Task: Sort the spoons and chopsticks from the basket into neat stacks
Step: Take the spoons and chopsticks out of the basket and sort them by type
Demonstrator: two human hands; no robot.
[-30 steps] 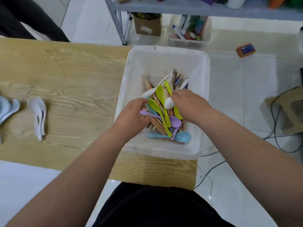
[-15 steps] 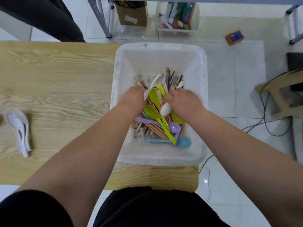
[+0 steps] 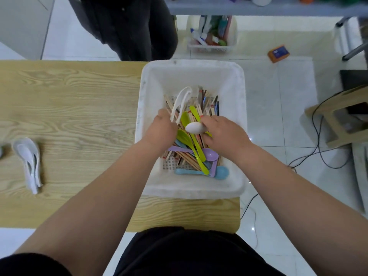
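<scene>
Grips both clamped: left hand (image 3: 165,130) on long white spoon (image 3: 182,100) pointing away, right hand (image 3: 225,132) on oval spoon (image 3: 195,127), bowl pointing left.

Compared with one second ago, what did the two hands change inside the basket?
The left hand moved from the purple spoon toward the far part of the basket and took hold of a long white spoon. The right hand still holds its rounded white spoon; the stacked spoons on the table stayed.
</scene>
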